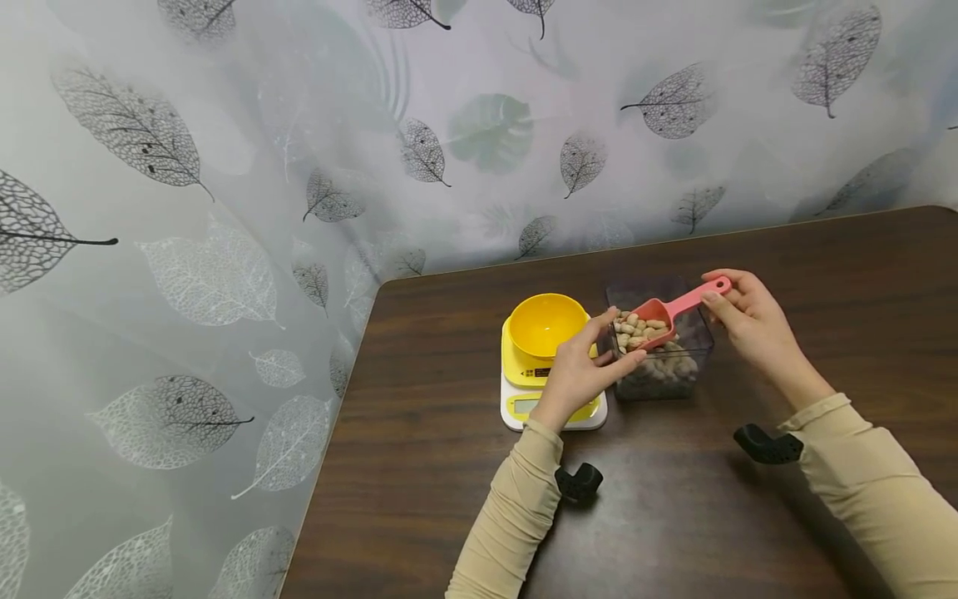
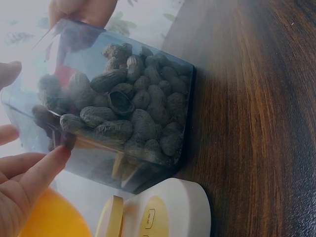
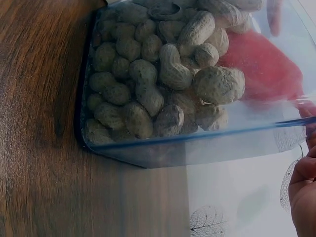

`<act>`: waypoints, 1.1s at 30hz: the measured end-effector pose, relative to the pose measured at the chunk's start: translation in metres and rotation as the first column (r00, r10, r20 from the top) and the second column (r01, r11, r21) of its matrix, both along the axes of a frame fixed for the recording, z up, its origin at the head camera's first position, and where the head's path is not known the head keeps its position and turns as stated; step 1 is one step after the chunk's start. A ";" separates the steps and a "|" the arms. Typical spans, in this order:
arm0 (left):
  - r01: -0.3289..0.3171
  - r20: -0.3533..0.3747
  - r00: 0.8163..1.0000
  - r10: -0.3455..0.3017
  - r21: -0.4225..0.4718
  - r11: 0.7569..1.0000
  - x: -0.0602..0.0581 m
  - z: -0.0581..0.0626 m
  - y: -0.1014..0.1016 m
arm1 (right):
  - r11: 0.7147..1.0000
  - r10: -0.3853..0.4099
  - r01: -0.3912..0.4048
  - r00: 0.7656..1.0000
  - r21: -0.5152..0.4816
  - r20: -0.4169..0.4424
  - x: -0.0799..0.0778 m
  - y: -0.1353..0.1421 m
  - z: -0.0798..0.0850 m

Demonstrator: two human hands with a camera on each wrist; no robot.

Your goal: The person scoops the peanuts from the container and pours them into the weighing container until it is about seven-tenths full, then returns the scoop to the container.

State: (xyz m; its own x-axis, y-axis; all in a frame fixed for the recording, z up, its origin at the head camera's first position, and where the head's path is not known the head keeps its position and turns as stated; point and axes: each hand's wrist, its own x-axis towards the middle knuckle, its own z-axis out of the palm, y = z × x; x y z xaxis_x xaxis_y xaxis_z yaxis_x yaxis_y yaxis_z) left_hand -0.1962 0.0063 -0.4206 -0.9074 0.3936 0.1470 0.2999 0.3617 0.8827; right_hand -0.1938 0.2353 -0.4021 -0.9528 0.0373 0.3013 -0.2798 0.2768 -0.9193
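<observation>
A pink scoop (image 1: 654, 314) with peanuts (image 1: 636, 328) in and around its bowl is tilted over a clear plastic container (image 1: 702, 339). My right hand (image 1: 752, 320) pinches the end of its handle between thumb and fingers. With thumb and fingers spread around the container's near left corner, my left hand (image 1: 580, 370) holds its rim. In the left wrist view a fingertip presses the container wall (image 2: 163, 54). Through the right wrist view's clear wall, the scoop (image 3: 259, 66) shows red beside a heap of peanuts (image 3: 148, 91).
Left of the container, a yellow bowl (image 1: 548, 320) sits on a yellow and white kitchen scale (image 1: 516, 416), partly behind my left hand. The dark wooden table (image 1: 419, 466) meets a leaf-patterned wall (image 1: 479, 200) at its back and left edges.
</observation>
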 end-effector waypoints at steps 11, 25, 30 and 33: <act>0.006 0.010 1.000 -0.006 -0.005 1.000 0.000 0.001 -0.001 | 0.935 0.084 -0.085 0.996 -0.344 -0.018 -0.001 0.000 0.000; 0.007 0.016 1.000 -0.007 0.013 1.000 0.002 0.002 -0.003 | 0.810 0.099 -0.096 0.995 -0.578 -0.027 0.008 -0.001 0.000; 0.008 0.014 1.000 -0.008 0.024 1.000 0.002 0.002 -0.003 | 0.755 0.120 -0.113 0.992 -0.646 -0.033 0.012 0.003 -0.004; 0.006 0.024 1.000 -0.007 0.026 1.000 0.002 0.001 -0.003 | 0.746 0.130 -0.125 0.991 -0.654 -0.041 0.014 0.004 -0.006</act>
State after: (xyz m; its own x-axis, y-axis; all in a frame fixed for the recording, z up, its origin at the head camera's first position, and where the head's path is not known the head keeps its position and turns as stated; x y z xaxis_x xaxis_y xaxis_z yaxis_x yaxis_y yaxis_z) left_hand -0.1941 0.0037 -0.4191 -0.9083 0.3959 0.1351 0.2806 0.3372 0.8987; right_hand -0.1797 0.2396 -0.4079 -0.9650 0.1006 0.2420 -0.2616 -0.4299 -0.8642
